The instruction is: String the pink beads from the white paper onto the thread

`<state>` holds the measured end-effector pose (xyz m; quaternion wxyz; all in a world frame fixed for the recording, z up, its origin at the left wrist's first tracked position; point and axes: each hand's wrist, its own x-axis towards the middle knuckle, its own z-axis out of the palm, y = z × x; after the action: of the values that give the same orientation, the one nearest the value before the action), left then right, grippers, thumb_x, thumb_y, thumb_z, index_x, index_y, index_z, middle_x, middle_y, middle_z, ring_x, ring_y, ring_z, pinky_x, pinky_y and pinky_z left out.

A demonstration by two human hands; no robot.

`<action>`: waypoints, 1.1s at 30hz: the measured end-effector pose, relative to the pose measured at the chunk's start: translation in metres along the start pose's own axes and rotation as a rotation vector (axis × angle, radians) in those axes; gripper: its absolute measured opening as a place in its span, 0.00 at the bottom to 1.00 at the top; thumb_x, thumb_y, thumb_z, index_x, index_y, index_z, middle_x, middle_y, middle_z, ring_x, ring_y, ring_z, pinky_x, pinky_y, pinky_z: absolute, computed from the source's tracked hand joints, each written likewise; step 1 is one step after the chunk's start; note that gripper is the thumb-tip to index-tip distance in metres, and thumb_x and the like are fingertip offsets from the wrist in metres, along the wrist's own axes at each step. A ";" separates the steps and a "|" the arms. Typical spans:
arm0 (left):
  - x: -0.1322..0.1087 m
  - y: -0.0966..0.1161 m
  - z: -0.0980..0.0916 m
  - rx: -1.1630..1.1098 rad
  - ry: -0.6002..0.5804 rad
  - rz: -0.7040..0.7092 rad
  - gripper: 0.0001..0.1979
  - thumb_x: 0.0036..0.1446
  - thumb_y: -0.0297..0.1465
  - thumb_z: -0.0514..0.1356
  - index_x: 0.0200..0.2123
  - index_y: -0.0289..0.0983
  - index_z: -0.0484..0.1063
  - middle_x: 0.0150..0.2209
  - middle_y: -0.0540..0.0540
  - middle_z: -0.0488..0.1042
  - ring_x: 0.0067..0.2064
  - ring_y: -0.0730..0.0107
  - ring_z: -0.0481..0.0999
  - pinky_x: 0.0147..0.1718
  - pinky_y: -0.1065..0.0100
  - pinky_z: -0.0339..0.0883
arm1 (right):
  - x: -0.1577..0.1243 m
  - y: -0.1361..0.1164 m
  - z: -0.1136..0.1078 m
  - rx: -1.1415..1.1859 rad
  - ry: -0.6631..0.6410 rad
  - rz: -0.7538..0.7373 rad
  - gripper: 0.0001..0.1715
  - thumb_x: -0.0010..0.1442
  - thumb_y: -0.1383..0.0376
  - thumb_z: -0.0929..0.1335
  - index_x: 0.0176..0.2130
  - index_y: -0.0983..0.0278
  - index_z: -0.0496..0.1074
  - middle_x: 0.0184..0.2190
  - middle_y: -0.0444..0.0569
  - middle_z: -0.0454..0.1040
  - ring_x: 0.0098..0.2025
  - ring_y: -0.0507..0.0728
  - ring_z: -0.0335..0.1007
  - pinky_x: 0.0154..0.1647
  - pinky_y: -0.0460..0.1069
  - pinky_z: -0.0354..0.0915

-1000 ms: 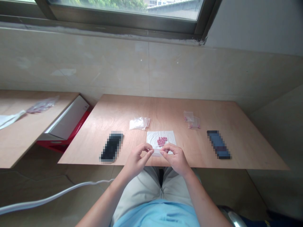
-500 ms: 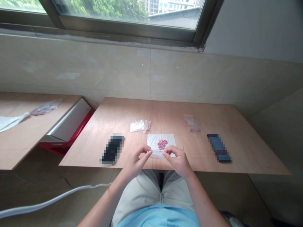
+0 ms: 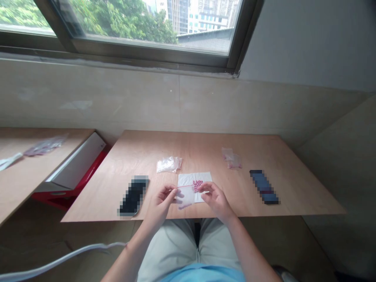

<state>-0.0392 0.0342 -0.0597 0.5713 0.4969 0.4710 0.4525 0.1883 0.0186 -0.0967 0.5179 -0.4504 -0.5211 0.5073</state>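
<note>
My left hand point(image 3: 162, 200) and my right hand point(image 3: 214, 197) each pinch one end of the top of a small clear zip bag point(image 3: 186, 197) with a red seal line. The bag hangs between them above the near edge of the wooden table point(image 3: 205, 149). Just behind the bag lies a white sheet point(image 3: 202, 177) with a small pile of pink beads point(image 3: 197, 184) on it. Both hands have their fingers closed on the bag's rim.
A stack of empty clear bags point(image 3: 168, 164) lies behind the sheet on the left. Small bags holding pink beads point(image 3: 231, 159) lie at the right. Two dark blurred flat objects point(image 3: 133, 195) point(image 3: 263, 186) flank the sheet. A white box on a red one point(image 3: 75, 166) stands to the left.
The view has tilted up and shifted. My hands have moved slightly apart, and the bag's seal line is now stretched taut between them.
</note>
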 end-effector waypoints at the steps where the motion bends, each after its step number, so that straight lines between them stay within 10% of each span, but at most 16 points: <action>1: 0.000 0.000 0.002 -0.028 0.008 -0.020 0.15 0.62 0.43 0.63 0.39 0.36 0.71 0.37 0.45 0.76 0.37 0.65 0.79 0.35 0.64 0.77 | -0.002 -0.001 0.005 0.016 -0.068 0.018 0.20 0.59 0.55 0.74 0.48 0.60 0.72 0.46 0.51 0.77 0.46 0.58 0.76 0.46 0.52 0.72; 7: -0.002 -0.004 0.008 0.021 -0.031 -0.023 0.21 0.61 0.43 0.65 0.51 0.36 0.73 0.41 0.42 0.77 0.41 0.63 0.79 0.39 0.61 0.79 | 0.012 -0.014 0.004 0.025 -0.163 0.101 0.16 0.63 0.53 0.70 0.40 0.63 0.75 0.31 0.47 0.78 0.32 0.56 0.78 0.36 0.51 0.74; 13: 0.000 -0.006 0.001 0.166 -0.059 -0.006 0.23 0.62 0.45 0.62 0.55 0.38 0.73 0.44 0.42 0.78 0.40 0.63 0.79 0.37 0.61 0.79 | 0.094 -0.028 -0.105 -0.109 0.421 -0.021 0.23 0.59 0.51 0.71 0.44 0.67 0.75 0.30 0.52 0.79 0.26 0.55 0.75 0.24 0.47 0.67; 19: -0.003 -0.005 -0.002 0.284 -0.083 0.026 0.18 0.63 0.44 0.61 0.49 0.39 0.75 0.43 0.42 0.79 0.38 0.63 0.80 0.35 0.63 0.78 | 0.107 -0.004 -0.182 -0.812 0.499 0.225 0.23 0.52 0.60 0.76 0.46 0.69 0.79 0.38 0.63 0.81 0.41 0.66 0.79 0.39 0.54 0.70; 33: 0.032 -0.012 -0.013 0.808 -0.030 0.244 0.13 0.67 0.39 0.55 0.46 0.38 0.75 0.44 0.42 0.78 0.43 0.58 0.79 0.39 0.62 0.72 | 0.004 -0.021 -0.101 -0.634 0.071 0.069 0.16 0.65 0.56 0.67 0.44 0.63 0.78 0.36 0.52 0.81 0.36 0.60 0.77 0.37 0.52 0.70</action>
<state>-0.0465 0.0659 -0.0752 0.2796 0.7397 0.5397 0.2887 0.2895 0.0269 -0.0807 0.3522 -0.6243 -0.6191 0.3210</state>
